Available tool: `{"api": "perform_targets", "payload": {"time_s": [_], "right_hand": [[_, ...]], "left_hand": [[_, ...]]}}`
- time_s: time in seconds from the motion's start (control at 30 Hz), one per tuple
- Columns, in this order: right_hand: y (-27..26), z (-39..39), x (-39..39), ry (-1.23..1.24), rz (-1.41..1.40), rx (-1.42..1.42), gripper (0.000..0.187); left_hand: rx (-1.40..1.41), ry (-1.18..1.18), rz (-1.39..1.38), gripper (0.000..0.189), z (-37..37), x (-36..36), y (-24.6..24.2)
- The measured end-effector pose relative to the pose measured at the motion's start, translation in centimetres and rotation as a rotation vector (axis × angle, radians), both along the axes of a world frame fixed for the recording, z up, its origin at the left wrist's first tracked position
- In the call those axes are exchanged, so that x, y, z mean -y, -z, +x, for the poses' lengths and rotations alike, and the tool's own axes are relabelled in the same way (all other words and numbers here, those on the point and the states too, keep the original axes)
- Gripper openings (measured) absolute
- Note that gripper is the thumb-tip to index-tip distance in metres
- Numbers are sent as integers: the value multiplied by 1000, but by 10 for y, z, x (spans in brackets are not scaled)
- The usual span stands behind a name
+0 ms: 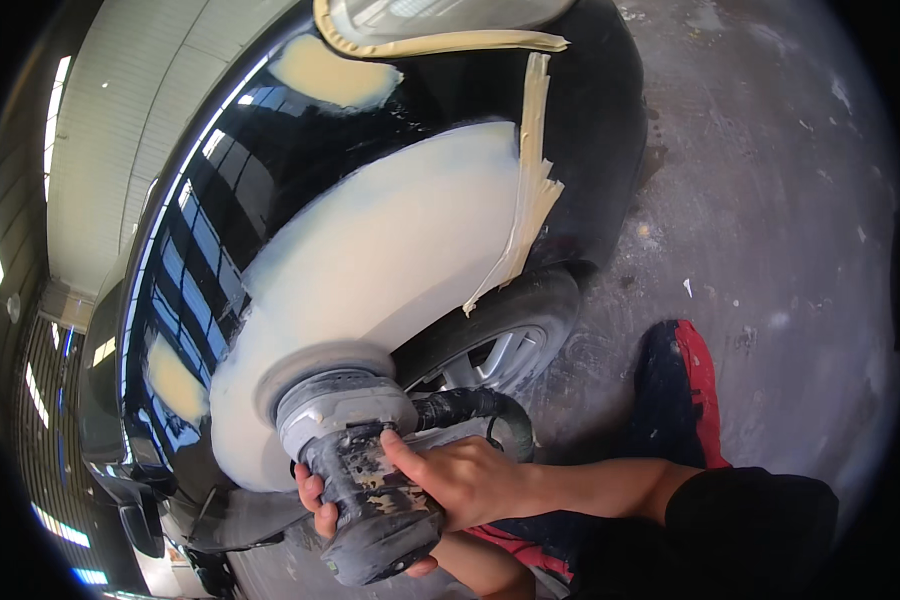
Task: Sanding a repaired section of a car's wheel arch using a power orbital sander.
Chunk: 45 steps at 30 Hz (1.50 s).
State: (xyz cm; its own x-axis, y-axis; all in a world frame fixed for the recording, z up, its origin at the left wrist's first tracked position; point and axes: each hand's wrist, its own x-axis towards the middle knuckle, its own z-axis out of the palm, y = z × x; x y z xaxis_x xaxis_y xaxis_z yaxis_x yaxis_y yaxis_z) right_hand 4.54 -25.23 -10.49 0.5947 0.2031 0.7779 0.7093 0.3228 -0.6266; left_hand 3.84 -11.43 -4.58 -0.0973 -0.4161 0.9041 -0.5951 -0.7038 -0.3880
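A dusty electric random-orbital sander (360, 450) lies with its round pad against the pale, filler-coated part of a black car's front fender (390, 225). My right hand (454, 476) grips the body from the near side, its thumb on top beside the switch area. From below, my left hand (319, 501) wraps the tool; fingertips show on its far side, while the palm is hidden. A ribbed black hose (469, 405) runs from the sander and curves down behind my right wrist. Masking tape (531, 172) edges the coated area at the bumper side.
Below the fender is the front wheel (495, 356). Taped edging (450, 43) borders the headlight (420, 15). Smaller filler patches (337, 71) mark the black paint. The side mirror (141, 525) projects at lower left. My trouser leg (675, 390) stands on the scuffed floor (765, 225).
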Motion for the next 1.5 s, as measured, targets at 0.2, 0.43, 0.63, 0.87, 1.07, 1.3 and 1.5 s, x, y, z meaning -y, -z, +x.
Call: {"api": "perform_targets", "payload": {"time_s": [0.2,0.43,0.63,0.87,1.07,1.3,1.5], "right_hand": [[11,17,33,89,83,-192,98],[34,32,72,119,310,-497,107],[51,20,66,26,386,-517,112],[63,26,46,-69,430,-608,122],[68,20,54,-199,421,-702,123],[72,21,43,-173,515,-666,123],[70,17,54,-89,361,-603,126]], "left_hand": [[-482,-203,-46,115,-2,42,-5],[-1007,19,137,85,67,125,-52],[-1066,144,218,74,80,145,-40],[-1084,-19,100,86,81,156,-28],[-1101,-76,109,86,86,157,-27],[-1116,56,153,81,88,152,-26],[-1050,118,108,82,90,153,-25]]}}
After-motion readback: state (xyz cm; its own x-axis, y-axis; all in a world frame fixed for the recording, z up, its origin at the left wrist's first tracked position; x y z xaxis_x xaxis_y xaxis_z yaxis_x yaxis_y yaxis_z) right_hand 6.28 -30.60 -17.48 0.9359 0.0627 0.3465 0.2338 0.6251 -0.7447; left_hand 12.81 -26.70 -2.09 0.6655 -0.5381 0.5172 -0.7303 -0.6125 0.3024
